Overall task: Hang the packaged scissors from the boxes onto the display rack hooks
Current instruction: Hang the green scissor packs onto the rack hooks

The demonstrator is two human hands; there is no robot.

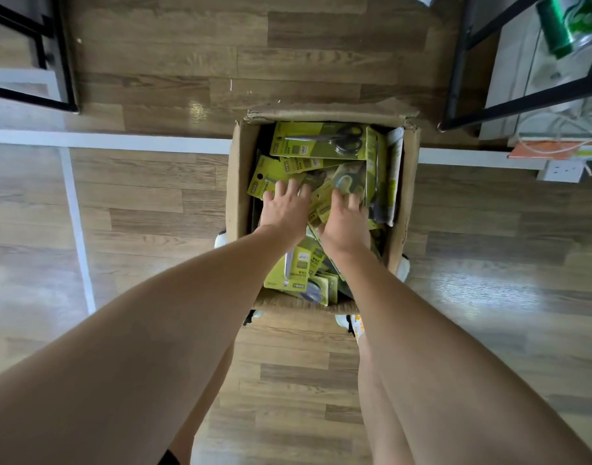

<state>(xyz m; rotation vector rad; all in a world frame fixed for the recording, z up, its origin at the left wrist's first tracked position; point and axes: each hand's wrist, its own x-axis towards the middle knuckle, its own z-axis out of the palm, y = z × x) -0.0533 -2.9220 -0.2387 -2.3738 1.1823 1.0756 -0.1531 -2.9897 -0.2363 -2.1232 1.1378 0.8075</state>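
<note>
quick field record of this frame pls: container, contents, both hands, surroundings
container: open cardboard box on the wood floor, flaps up
contents: loose pile of yellow-green packaged scissors; topmost one at the far end lies flat, black handles showing
left hand: inside the box, fingers spread, resting on the packs, no clear grip
right hand: inside the box, fingers down among the packs; grip cannot be told
surroundings: black metal frames at upper left and upper right; white floor line
task state: nothing hung yet in view
</note>
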